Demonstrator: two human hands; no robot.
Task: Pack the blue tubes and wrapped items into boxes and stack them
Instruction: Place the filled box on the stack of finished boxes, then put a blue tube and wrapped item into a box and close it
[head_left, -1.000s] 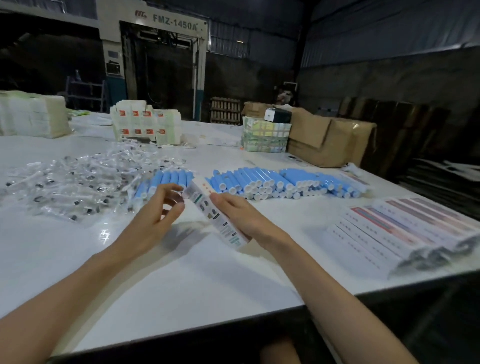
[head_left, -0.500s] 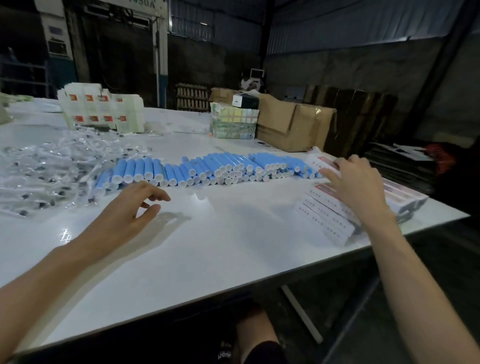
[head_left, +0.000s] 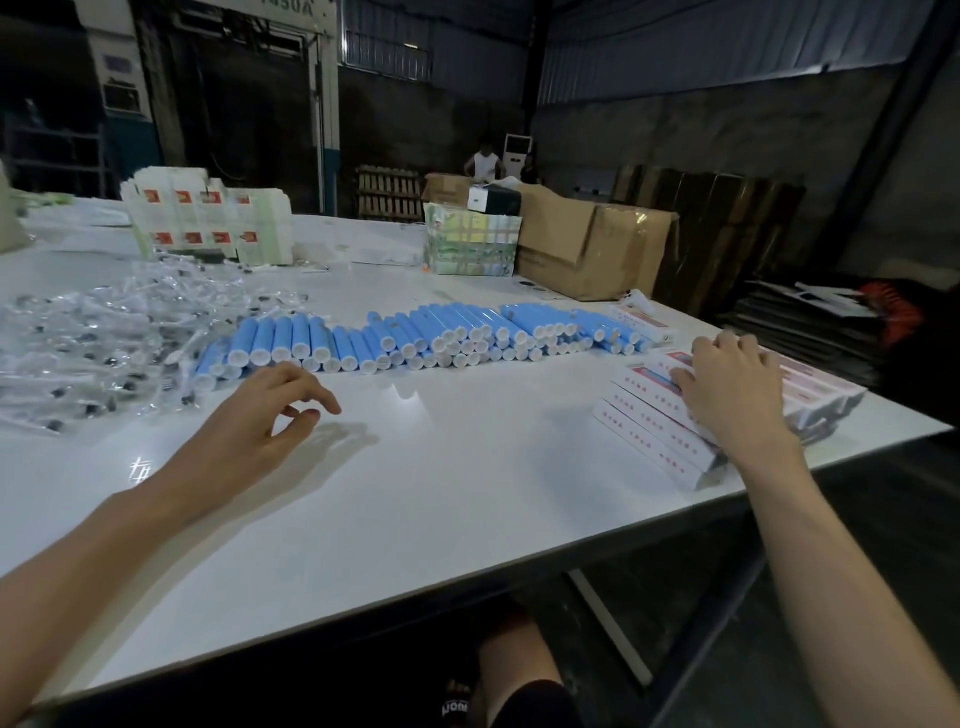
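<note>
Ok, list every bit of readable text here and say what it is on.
"450A", top cropped: sign on the tall white machine frame.
"LION", uncertain: strap of the black slipper.
Too blurred to read: red print on the flat white cartons under the right hand; red labels on the stacked white boxes; the green-and-yellow wrapped bundle.

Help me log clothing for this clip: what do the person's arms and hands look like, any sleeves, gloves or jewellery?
Both forearms are bare to the picture's edge, no sleeves. The left hand and right hand wear no gloves; no watch, ring or bracelet shows.
</note>
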